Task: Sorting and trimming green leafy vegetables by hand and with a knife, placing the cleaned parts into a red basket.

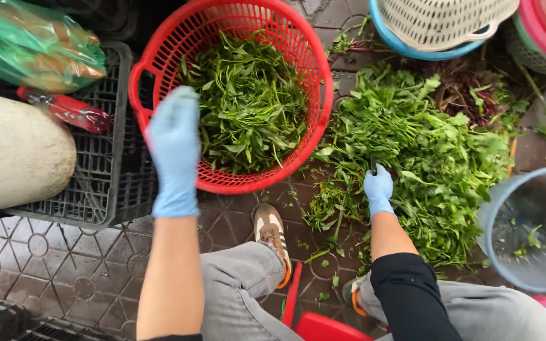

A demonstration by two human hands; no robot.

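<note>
From the head camera, our gloved left hand (175,151) hovered flat and open, empty, over the rim of the red basket (159,63). Our gloved right hand (378,189) was closed around a dark handle (373,166) pointing straight away from us, pressed into the heap of loose greens (424,158) on the floor right of the basket.

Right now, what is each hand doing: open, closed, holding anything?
Left hand: gloved, open and empty, above the red basket rim.
Right hand: gloved, closed on a dark tool handle, in the greens pile.
</note>
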